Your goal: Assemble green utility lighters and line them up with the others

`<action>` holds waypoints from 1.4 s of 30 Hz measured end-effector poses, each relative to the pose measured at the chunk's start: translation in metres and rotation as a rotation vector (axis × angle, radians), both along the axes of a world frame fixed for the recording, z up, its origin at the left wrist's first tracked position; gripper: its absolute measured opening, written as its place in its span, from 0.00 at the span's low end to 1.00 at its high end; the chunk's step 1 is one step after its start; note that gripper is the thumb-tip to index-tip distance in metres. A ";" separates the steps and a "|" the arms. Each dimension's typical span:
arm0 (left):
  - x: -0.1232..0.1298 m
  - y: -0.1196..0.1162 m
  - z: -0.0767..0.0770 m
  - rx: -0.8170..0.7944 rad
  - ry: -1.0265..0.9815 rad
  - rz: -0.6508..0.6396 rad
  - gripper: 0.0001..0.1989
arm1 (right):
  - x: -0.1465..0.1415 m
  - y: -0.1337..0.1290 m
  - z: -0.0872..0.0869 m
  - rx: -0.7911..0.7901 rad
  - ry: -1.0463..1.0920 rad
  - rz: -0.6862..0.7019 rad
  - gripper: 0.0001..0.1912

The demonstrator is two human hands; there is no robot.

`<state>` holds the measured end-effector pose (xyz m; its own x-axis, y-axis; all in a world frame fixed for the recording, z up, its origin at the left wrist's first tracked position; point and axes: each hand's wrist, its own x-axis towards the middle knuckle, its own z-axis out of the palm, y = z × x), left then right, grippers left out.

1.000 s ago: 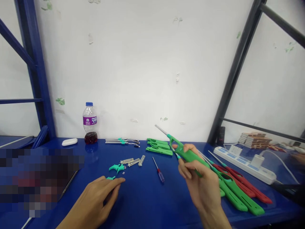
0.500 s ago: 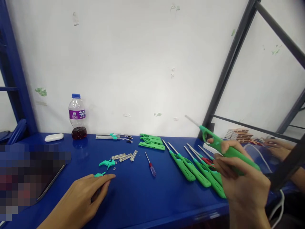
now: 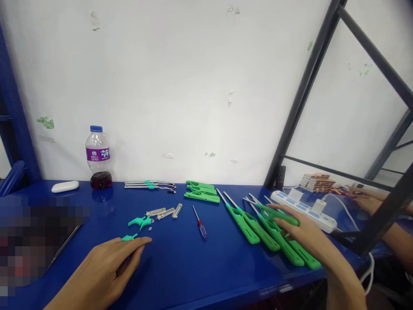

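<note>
My right hand is closed around the handle of a green long-nosed lighter. This lighter hovers over or touches several similar green lighters lying at the right; contact is hard to tell. On the left, my left hand rests low over the table, index finger stretched out, a gap between finger and thumb, nothing visible in it. A teal trigger piece lies just beyond its knuckles, with more teal triggers farther back. A screwdriver with a purple-red handle lies between the hands.
Toward the wall lie clear fuel tanks, metal lighter tubes with wires and green casing halves. A drink bottle and white case stand left. At right are a power strip, a metal post and another person's arm.
My right hand has lowered the lighter leftward and down to the group of lighters, uncovering the power strip. My left hand keeps its pose. The view has shifted slightly.
</note>
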<state>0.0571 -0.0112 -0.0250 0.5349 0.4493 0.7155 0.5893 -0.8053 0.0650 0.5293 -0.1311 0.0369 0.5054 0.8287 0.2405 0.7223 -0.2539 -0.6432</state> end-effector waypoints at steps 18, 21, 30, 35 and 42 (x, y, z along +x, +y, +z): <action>0.001 -0.004 -0.001 -0.023 0.010 0.009 0.18 | -0.057 0.067 -0.006 -0.032 -0.524 0.201 0.19; -0.001 -0.002 -0.007 -0.017 0.017 0.016 0.17 | -0.097 0.110 -0.002 -0.031 -0.566 0.472 0.16; 0.004 -0.009 0.005 -0.068 0.018 -0.021 0.15 | -0.080 0.210 -0.027 -0.187 -0.565 0.642 0.18; 0.004 -0.010 0.005 -0.075 0.017 -0.025 0.14 | -0.067 0.213 -0.040 -0.182 -0.488 0.648 0.18; 0.005 -0.015 0.006 -0.102 0.037 0.005 0.16 | -0.071 0.204 -0.037 -0.164 -0.367 0.695 0.18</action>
